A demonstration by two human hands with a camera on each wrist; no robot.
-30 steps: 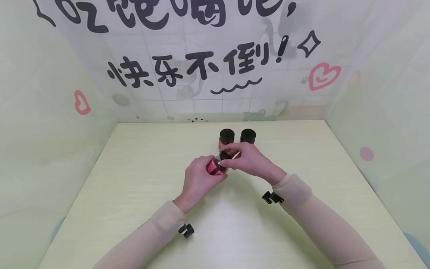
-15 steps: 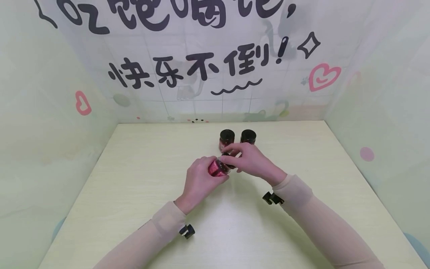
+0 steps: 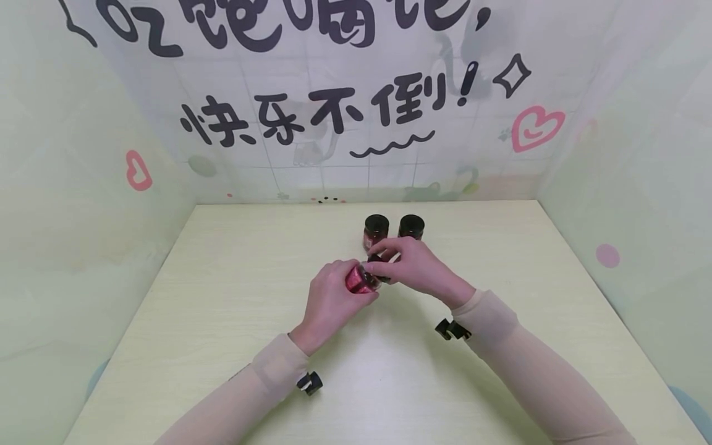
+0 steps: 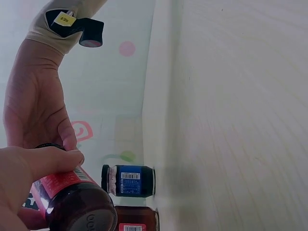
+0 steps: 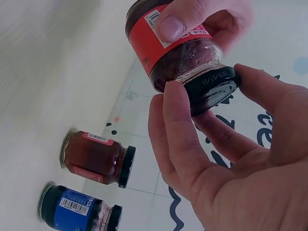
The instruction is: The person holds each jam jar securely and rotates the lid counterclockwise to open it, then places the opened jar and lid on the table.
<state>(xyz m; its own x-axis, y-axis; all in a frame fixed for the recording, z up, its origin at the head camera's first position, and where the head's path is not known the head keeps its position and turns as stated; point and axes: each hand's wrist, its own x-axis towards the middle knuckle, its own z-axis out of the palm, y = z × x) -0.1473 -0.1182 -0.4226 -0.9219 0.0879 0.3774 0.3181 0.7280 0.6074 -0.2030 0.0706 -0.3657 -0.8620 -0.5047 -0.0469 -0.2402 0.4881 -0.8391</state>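
Observation:
My left hand (image 3: 332,295) grips a glass jar (image 3: 360,280) tilted above the table, with its thumb across the red label in the right wrist view. That jar (image 5: 168,53) has dark red contents, and its black lid (image 5: 210,87) sits at the neck. My right hand (image 3: 416,267) pinches the lid's rim, thumb on one side and fingers on the other. In the head view the right hand hides part of the lid. Just behind the hands stand two more black-lidded jars, a red-labelled jar (image 5: 95,156) and a blue-labelled jar (image 5: 72,209).
The pale wooden table (image 3: 250,266) runs back to a wall (image 3: 311,167) printed with black writing. Side walls (image 3: 628,185) close it in left and right. Each sleeve carries a small black wrist device, such as the left device (image 3: 309,383).
My right thumb has shifted up and away over the lid while its fingers turn around the rim. The left hand and its jar have moved very slightly right. Both standing jars stay put.

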